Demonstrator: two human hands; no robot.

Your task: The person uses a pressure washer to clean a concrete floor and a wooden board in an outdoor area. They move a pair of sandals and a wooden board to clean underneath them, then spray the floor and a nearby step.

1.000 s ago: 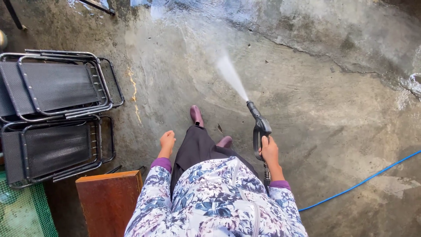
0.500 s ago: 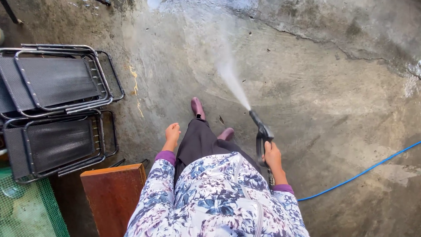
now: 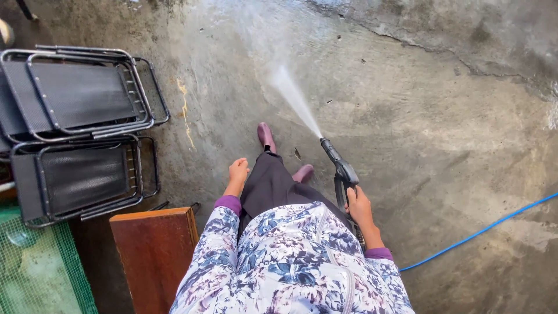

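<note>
One spray gun point(image 3: 342, 171) | right hand point(image 3: 360, 208) fingers gripping its handle | left hand point(image 3: 238, 172) loosely curled, empty

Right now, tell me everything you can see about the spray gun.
The spray gun is black, plastic-looking, with a short nozzle and a looped grip. The right hand holds its grip; the nozzle points forward and left, down toward the wet concrete floor. A white fan of water shoots from its tip.
</note>
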